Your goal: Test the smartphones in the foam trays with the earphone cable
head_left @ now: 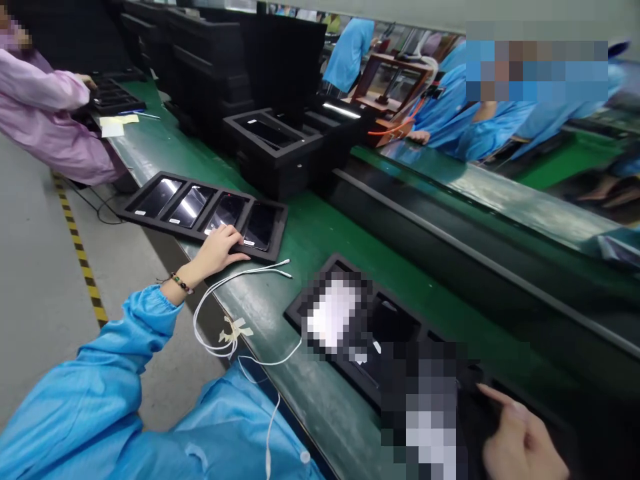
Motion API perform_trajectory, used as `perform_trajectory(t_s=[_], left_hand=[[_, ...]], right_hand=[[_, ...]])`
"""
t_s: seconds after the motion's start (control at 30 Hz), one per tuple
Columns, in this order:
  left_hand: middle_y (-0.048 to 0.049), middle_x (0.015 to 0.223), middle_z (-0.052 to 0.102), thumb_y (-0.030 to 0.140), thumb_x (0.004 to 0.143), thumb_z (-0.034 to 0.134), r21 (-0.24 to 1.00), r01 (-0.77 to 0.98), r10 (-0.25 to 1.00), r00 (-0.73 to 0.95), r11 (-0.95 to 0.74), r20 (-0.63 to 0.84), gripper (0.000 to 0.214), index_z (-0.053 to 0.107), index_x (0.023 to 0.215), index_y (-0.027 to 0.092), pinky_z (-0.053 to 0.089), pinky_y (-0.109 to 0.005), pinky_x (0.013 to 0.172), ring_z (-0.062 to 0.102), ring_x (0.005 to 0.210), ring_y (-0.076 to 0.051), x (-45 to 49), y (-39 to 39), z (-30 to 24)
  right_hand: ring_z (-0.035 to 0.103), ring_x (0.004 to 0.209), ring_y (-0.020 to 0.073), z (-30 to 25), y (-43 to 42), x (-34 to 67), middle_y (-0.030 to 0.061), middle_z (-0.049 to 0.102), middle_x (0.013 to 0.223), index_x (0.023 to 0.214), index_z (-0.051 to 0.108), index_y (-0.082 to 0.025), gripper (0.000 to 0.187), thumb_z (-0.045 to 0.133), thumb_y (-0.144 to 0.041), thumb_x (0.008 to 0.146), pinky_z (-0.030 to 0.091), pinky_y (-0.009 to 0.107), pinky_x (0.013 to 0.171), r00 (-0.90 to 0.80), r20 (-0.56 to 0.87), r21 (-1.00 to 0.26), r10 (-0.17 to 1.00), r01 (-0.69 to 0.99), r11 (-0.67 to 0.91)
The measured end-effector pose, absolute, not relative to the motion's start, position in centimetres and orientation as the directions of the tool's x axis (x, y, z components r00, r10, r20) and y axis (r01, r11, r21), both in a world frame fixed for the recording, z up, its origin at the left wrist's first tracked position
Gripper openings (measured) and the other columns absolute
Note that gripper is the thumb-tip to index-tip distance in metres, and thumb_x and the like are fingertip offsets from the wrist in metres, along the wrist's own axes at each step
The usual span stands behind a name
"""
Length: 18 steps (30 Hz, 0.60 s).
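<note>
My left hand (pixel 220 245) rests at the near edge of a black foam tray (pixel 200 235), its fingertips on the lower end of a dark-screened tablet (pixel 225 211). The thumb lies apart along the rim. Glossy tablets with small white labels fill that tray's slots. At lower right, my right hand (pixel 523 437) stretches its index finger over a second black foam tray (pixel 345 263). Its other fingers are curled, with nothing visible in them. This tray also holds dark tablets (pixel 395 317); some screens are lit, and parts are blurred out.
White cables (pixel 215 287), bound with tape, hang over the green bench's edge (pixel 300 400). Stacked black foam trays (pixel 280 157) stand behind. A co-worker in a pink sleeve (pixel 45 80) sits at left; people in blue coats (pixel 450 107) are across the line, near a wooden-framed fixture (pixel 387 87).
</note>
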State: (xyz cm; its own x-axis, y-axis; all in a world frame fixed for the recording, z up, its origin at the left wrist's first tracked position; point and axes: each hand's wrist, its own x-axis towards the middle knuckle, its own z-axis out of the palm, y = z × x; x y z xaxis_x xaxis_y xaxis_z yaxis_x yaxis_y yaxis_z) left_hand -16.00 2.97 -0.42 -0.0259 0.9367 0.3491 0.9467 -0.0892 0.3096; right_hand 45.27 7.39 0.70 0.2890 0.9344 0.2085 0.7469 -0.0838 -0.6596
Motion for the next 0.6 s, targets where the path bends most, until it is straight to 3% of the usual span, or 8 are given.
perform_trajectory(t_s=[0.1,0.2,0.37,0.43,0.5,0.53,0.57,0.6], left_hand=[[-0.0139,0.109,0.067,0.054,0.108,0.068,0.331,0.93,0.945,0.05,-0.162,0.323,0.037,0.069,0.104,0.017,0.051,-0.047,0.093,0.06,0.102,-0.033,-12.0,4.7,-0.3],[-0.0143,0.111,0.069,0.045,0.115,0.055,0.438,0.871,0.953,0.097,-0.221,0.288,0.032,0.07,0.108,0.017,0.052,-0.048,0.097,0.062,0.105,-0.032,-7.1,6.1,0.6],[-0.0112,0.123,0.073,0.043,0.11,0.065,0.599,0.732,0.918,0.093,-0.325,0.385,0.025,0.073,0.12,0.021,0.052,-0.046,0.108,0.067,0.118,-0.029,-4.6,3.4,4.2],[-0.0076,0.117,0.076,0.042,0.106,0.072,0.664,0.703,0.881,-0.115,-0.254,0.458,0.021,0.075,0.113,0.022,0.051,-0.044,0.11,0.068,0.116,-0.026,-6.6,0.1,4.6],[-0.0039,0.105,0.074,0.039,0.101,0.079,0.852,0.522,0.713,-0.583,-0.039,0.389,0.019,0.073,0.102,0.021,0.053,-0.036,0.103,0.067,0.105,-0.021,-9.3,-4.0,3.4],[-0.0009,0.096,0.07,0.037,0.101,0.078,0.949,0.312,0.54,-0.808,0.053,0.235,0.02,0.069,0.096,0.02,0.053,-0.031,0.096,0.065,0.097,-0.017,-10.5,-6.2,2.3],[0.0028,0.083,0.063,0.038,0.104,0.073,0.994,0.044,0.374,-0.927,0.1,0.004,0.024,0.062,0.09,0.021,0.052,-0.026,0.086,0.06,0.084,-0.014,-11.2,-8.5,0.9],[0.0051,0.071,0.054,0.04,0.11,0.062,0.981,-0.132,0.294,-0.941,0.141,-0.169,0.032,0.055,0.085,0.022,0.049,-0.024,0.075,0.054,0.071,-0.012,-11.4,-10.7,-0.7]], right_hand=[[0.07,0.12,0.0438,1.4,7.2,44.3,0.0179,0.078,0.118,0.102,0.078,-0.021,0.052,0.045,-0.061,0.098,0.052,0.061,0.106,0.284,0.213,-0.683,0.935,0.727,-0.065],[0.07,0.111,0.0401,1.8,6.7,43.8,0.0165,0.077,0.107,0.096,0.078,-0.02,0.058,0.048,-0.069,0.097,0.053,0.059,0.104,0.262,0.257,-0.695,0.93,0.719,-0.011],[0.072,0.103,0.0399,2.0,5.7,44.2,0.015,0.078,0.106,0.098,0.081,-0.024,0.051,0.048,-0.063,0.1,0.054,0.056,0.094,0.304,0.255,-0.681,0.918,0.73,-0.053],[0.072,0.099,0.041,2.0,5.7,44.4,0.0137,0.077,0.103,0.097,0.083,-0.029,0.045,0.048,-0.056,0.101,0.053,0.055,0.086,0.311,0.268,-0.661,0.912,0.748,-0.061],[0.067,0.082,0.0381,2.0,5.8,44.3,0.0111,0.072,0.091,0.101,0.085,-0.032,0.043,0.048,-0.054,0.101,0.048,0.054,0.073,0.31,0.277,-0.637,0.91,0.768,-0.068],[0.06,0.071,0.0349,2.0,5.8,44.1,0.0093,0.067,0.083,0.104,0.086,-0.032,0.045,0.047,-0.054,0.101,0.044,0.053,0.067,0.309,0.281,-0.628,0.908,0.775,-0.07],[0.051,0.062,0.0316,1.9,5.8,44.0,0.0071,0.06,0.076,0.109,0.087,-0.032,0.048,0.046,-0.056,0.102,0.038,0.051,0.061,0.31,0.286,-0.622,0.907,0.78,-0.07],[0.043,0.056,0.0289,1.9,5.8,43.8,0.005,0.053,0.07,0.115,0.087,-0.032,0.052,0.044,-0.058,0.103,0.033,0.05,0.057,0.307,0.284,-0.616,0.908,0.785,-0.072]])
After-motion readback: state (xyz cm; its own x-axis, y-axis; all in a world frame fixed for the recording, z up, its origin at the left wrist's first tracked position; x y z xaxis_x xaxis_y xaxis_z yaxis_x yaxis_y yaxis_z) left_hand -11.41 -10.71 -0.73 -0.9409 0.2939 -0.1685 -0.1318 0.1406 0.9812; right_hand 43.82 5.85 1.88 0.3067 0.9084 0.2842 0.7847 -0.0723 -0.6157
